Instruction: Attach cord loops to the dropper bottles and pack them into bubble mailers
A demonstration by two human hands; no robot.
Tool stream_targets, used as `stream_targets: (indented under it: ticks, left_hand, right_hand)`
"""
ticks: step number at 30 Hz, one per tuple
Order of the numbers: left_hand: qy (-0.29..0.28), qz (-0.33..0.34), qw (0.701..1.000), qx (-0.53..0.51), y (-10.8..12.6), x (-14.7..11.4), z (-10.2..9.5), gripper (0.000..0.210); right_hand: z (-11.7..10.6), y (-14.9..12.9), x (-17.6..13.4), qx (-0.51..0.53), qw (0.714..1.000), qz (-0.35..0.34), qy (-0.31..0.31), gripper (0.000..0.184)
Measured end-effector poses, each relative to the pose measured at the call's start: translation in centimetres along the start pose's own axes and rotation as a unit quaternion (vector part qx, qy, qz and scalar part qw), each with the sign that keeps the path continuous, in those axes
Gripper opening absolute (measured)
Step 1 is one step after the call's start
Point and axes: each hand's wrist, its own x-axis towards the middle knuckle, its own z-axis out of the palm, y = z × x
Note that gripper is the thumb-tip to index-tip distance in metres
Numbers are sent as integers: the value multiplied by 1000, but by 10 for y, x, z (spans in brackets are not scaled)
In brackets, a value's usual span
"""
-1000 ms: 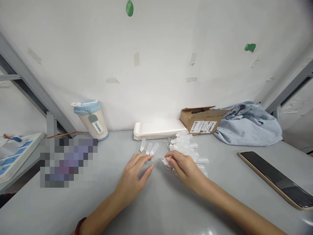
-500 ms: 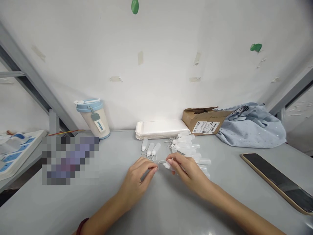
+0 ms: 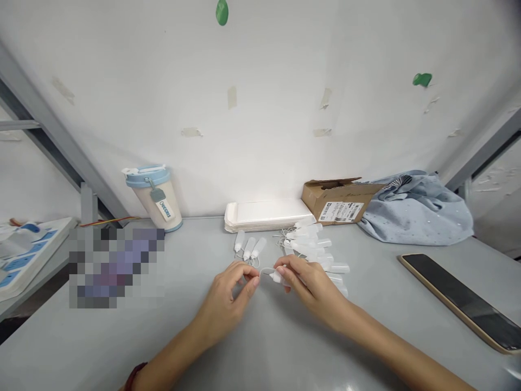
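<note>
My right hand [image 3: 307, 282] is closed around a small translucent squeeze bottle [image 3: 277, 277], its tip pointing left. From its neck a thin white cap strap [image 3: 266, 269] curves over to my left hand [image 3: 230, 293], whose thumb and forefinger pinch the strap's end. Most of the bottle's body is hidden by my right fingers. Three similar bottles [image 3: 249, 247] lie beyond my left hand with their tips toward me. Beyond and beside my right hand is a loose pile of several more bottles [image 3: 307, 244], partly covered by that hand.
A stack of white flat boxes [image 3: 266, 214] and an open cardboard box [image 3: 345, 203] stand against the wall. A blue cloth [image 3: 419, 212] lies at the back right, a phone [image 3: 459, 298] at the right. On the left are a tumbler [image 3: 157, 198] and a power strip [image 3: 32, 255].
The view shifts slightly. Both hands keep their hold on the bottle and its strap; the strap looks a little flatter between them.
</note>
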Motion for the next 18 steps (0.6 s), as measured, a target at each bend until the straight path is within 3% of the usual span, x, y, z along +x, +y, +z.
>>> stream_targets:
  ticks: [9, 18]
  left_hand:
    - [42, 36, 998, -30, 1, 2, 0, 14]
    - [15, 12, 994, -105, 0, 0, 1, 18]
  right_hand:
    - [0, 1, 0, -16, 1000, -10, 9, 26]
    - [1, -1, -2, 19, 1000, -2, -19, 24]
